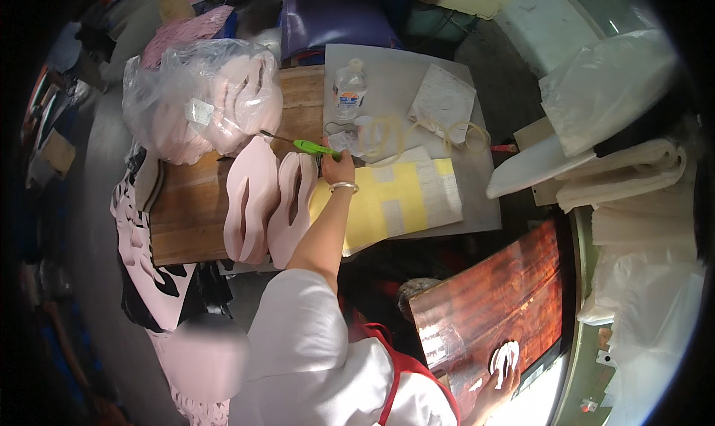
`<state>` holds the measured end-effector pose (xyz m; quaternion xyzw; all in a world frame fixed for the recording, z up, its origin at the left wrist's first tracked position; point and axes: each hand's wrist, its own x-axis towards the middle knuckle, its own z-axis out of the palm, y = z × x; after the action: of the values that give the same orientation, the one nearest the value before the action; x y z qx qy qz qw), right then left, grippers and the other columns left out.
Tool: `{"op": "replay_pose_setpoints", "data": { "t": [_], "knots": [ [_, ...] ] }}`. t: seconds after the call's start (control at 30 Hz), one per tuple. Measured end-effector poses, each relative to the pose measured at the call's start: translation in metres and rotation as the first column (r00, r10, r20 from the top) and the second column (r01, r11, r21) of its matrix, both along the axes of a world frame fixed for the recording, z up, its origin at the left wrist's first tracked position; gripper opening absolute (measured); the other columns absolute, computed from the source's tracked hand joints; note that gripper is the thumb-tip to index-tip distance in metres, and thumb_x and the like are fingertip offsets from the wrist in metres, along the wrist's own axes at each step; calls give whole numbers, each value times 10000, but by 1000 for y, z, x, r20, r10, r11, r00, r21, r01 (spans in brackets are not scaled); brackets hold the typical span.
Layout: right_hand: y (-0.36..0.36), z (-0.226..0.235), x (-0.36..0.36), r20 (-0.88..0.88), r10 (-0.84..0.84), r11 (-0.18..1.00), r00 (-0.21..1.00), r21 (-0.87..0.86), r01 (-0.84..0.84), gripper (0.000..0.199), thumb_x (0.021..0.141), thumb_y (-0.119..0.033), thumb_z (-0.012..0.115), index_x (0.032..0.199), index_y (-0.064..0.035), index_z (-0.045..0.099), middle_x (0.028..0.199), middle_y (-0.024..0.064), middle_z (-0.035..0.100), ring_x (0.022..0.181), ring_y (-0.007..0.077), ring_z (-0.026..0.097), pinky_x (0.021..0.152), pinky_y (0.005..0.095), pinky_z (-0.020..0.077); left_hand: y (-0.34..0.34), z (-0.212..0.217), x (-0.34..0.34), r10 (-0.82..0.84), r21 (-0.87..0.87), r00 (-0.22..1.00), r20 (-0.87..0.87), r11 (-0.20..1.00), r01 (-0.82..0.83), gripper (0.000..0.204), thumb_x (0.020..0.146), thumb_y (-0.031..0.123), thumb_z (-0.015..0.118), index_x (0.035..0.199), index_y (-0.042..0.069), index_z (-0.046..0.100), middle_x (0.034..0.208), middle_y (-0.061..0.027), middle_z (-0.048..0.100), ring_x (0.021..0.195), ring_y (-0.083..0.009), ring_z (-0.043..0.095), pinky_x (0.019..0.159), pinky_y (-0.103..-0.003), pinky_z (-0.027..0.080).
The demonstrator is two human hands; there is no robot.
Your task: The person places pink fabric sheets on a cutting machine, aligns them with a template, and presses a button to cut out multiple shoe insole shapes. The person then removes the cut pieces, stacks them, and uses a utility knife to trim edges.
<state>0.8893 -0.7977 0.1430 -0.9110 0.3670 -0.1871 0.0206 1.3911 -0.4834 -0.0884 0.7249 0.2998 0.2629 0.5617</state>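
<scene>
My left hand (339, 170), with a bangle at its wrist, is closed on a green-handled tool (313, 147). A slim dark shaft on the tool points left over the wooden board (201, 225); its exact kind is unclear. Just below the tool, two stacks of pink shaped foam pieces (251, 195) with long openings lie side by side on the board. At the lower right, my right hand (503, 389) grips the near end of a small pale stack of oval pieces with slots (505, 357), over a glossy reddish-brown wooden tabletop (484, 292). Some of its fingers are hidden.
A clear plastic bag (201, 102) of pink pieces sits at the board's far left. Beyond my left hand are yellow sheets (406, 202), a clear bottle (349, 91), a tape loop (383, 135) and a white packet (442, 102). Folded white sheeting (625, 173) lies right.
</scene>
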Motion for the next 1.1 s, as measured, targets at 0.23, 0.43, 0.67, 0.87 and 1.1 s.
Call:
{"op": "replay_pose_setpoints", "data": {
  "t": [0.23, 0.43, 0.67, 0.87, 1.1],
  "knots": [
    [0, -5, 30, 354, 86, 967, 931, 195, -163, 304, 841, -3, 639, 1144, 8, 633, 1290, 189, 534, 1175, 357, 538, 970, 450, 443, -28, 116, -64, -332, 192, 745, 578, 943, 271, 415, 716, 0, 684, 1125, 39, 626, 957, -137, 638, 799, -294, 582, 698, -363, 465],
    [88, 75, 99, 596, 193, 832, 780, 322, -452, 511, 761, 9, 700, 1253, -5, 561, 1115, 143, 630, 997, 223, 620, 843, 320, 507, -58, 222, -144, -940, 623, 159, 301, 320, 714, 210, 803, 16, 707, 1007, 0, 663, 958, -111, 685, 937, -225, 616, 830, -376, 470],
    [119, 70, 99, 703, 208, 719, 680, 362, -593, 519, 667, -259, 826, 1080, -11, 633, 909, 131, 645, 813, 247, 624, 687, 333, 500, -106, 207, -202, -672, 309, -733, -100, -722, 619, 600, 808, 370, 746, 1234, 34, 490, 1014, -121, 638, 825, -275, 637, 708, -386, 502],
    [109, 19, 67, 824, 105, 814, 557, 250, -524, 432, 653, -295, 803, 943, -23, 632, 751, 118, 597, 653, 302, 581, 586, 372, 465, -151, 236, -268, -686, 702, -659, 308, -303, 644, 590, 770, 292, 770, 1227, 6, 529, 1107, -165, 603, 998, -262, 591, 888, -365, 465],
    [27, 15, -8, 575, 176, 983, 799, -56, -177, 460, 763, -332, 741, 1079, -22, 616, 908, 145, 623, 805, 331, 604, 708, 420, 497, -186, 276, -291, -610, 426, -772, -181, -756, 497, 562, 817, 16, 632, 1353, 43, 464, 1166, -180, 595, 1059, -358, 566, 935, -421, 437]
  ]
}}
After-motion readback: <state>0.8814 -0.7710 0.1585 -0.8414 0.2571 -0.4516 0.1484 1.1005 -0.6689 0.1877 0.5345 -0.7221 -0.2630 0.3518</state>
